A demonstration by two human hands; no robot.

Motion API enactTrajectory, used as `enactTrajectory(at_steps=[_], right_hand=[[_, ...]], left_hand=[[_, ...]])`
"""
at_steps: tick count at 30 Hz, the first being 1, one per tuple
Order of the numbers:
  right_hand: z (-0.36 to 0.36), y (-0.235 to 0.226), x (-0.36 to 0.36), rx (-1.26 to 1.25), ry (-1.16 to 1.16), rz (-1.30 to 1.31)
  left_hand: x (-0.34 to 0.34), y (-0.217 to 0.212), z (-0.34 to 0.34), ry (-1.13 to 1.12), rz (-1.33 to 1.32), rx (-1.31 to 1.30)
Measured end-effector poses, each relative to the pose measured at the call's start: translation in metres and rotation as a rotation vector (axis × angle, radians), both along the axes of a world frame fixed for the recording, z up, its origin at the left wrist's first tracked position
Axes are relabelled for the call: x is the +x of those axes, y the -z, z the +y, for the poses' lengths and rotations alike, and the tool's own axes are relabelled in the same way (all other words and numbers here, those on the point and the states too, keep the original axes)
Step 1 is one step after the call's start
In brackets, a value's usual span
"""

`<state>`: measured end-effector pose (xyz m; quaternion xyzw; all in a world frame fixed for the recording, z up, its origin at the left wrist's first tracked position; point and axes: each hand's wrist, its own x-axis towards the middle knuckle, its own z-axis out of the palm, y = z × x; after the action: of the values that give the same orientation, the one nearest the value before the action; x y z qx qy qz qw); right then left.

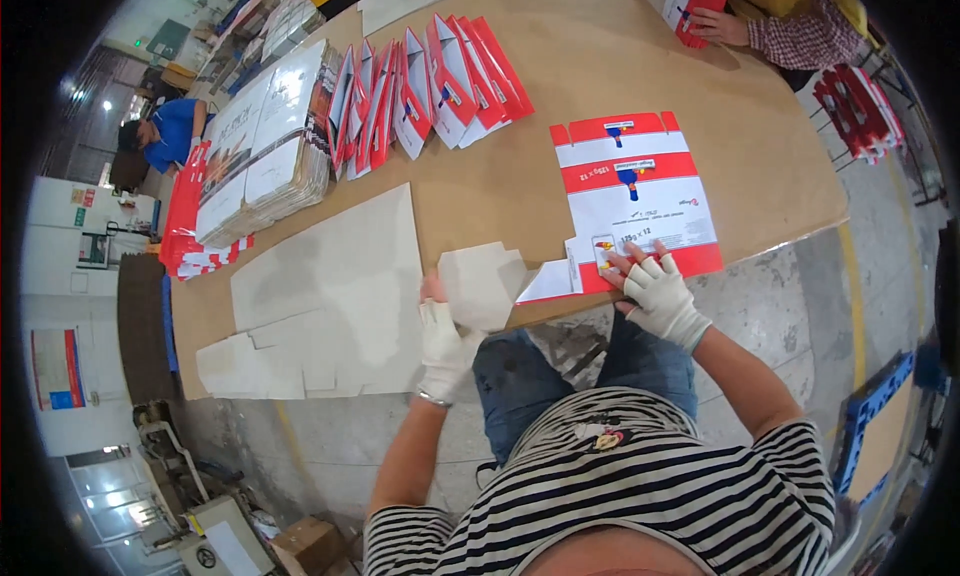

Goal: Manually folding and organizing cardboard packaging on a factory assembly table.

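Observation:
Both my hands wear pale fingerless gloves. My right hand (655, 294) lies with fingers spread on the lower edge of a flat red-and-white printed carton blank (640, 211). At the table's near edge, my left hand (440, 341) has its fingers along the left side of a small grey cardboard flap (484, 286) and seems to grip it. Its thumb is hidden. The flap sits beside the blank's white pointed corner; whether the two are joined I cannot tell. Left of that hand, large grey cardboard sheets (330, 296) lie flat on the table.
Several folded red-and-white cartons (430, 91) stand in a row at the back of the brown table (790, 166). A bundled stack of printed blanks (265, 146) is at left. Across the table, a co-worker's hand (720, 28) holds a red carton. Another person (170, 136) is at far left.

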<state>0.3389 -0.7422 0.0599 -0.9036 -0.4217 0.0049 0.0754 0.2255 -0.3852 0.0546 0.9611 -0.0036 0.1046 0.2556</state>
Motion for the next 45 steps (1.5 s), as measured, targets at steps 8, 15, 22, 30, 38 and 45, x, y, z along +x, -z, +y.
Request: enactTrajectory(at_steps=[8,15,22,30,38,45], right_hand=[[0.003,0.000,0.001,0.088,0.034,0.071],[-0.004,0.001,0.011,0.003,-0.070,-0.047],[-0.015,-0.005,0.023,0.013,-0.156,-0.238],[-0.011,0.015,0.022,0.094,-0.177,-0.269],[-0.014,0.025,0.016,-0.027,-0.134,-0.279],[-0.015,0.028,0.017,-0.047,-0.172,-0.219]], left_hand=[[0.052,0.042,-0.058,-0.556,-0.367,-1.166],[0.073,0.056,-0.067,-0.402,-0.035,-0.639],[0.078,0.026,-0.072,0.424,0.074,0.251],[0.079,0.031,-0.088,0.282,0.041,0.330],[0.080,0.020,-0.102,0.252,0.069,0.401],[0.077,0.019,-0.099,0.259,0.099,0.372]])
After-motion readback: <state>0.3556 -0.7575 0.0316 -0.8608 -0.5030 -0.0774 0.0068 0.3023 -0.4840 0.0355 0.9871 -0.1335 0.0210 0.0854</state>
